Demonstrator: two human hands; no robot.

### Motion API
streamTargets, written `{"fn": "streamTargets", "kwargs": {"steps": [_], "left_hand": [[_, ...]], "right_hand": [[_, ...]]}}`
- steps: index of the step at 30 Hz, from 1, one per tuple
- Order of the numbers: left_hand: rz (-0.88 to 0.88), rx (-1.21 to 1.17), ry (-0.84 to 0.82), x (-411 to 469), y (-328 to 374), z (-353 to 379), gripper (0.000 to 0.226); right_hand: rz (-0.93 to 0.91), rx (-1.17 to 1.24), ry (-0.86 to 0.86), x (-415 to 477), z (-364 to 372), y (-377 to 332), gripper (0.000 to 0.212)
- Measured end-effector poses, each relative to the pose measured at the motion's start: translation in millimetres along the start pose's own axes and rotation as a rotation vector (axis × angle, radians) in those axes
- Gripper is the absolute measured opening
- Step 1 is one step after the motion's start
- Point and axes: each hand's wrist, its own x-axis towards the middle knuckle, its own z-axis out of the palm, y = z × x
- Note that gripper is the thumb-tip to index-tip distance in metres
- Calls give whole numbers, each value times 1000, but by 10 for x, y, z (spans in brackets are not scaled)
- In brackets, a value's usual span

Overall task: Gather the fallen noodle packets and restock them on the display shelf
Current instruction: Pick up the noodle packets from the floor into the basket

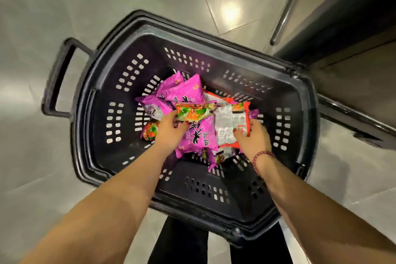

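Black plastic makes up the basket (98,126), which stands on a pale tiled floor (64,6) with its loop handle (57,83) pointing left. A heap of noodle packets (188,92) lies in the bottom of it, none on the floor within view. Most are bright purple with black lettering; the largest purple packet (199,135) lies face up in the middle, between the two hands.

Reaching in from the near side, the left hand (171,128) has its fingers curled over the left end of a green and orange packet (194,111), gripping it just above the purple ones. Another packet with the same print (150,130) peeks out to the left of that hand, against the basket's left wall.

On the right, the right hand (252,137) grips the near right corner of a red packet (231,126) turned with its silvery printed back upward. Its fingertips press on the top face; the thumb seems to be tucked beneath, though blur makes that unsure. A bracelet of dark red beads (260,157) circles that wrist.

Beyond the basket's far right corner stands a dark shelf unit (342,17) with a metal rail (291,2) running along it. Dark trousers (177,242) show at the near edge, below the basket
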Motion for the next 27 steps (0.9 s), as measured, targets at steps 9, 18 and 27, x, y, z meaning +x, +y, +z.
{"fn": "streamTargets", "kwargs": {"steps": [9, 18, 27], "left_hand": [[407, 304, -134, -1241, 1503, -662, 44], [951, 760, -256, -2667, 2999, -585, 49], [1461, 1149, -355, -3946, 3688, 797, 50]], "right_hand": [[-195, -278, 150, -1425, -1509, -702, 46], [-153, -381, 422, -2955, -2821, -346, 45], [-20, -384, 600, -3830, -3737, 1089, 45]]}}
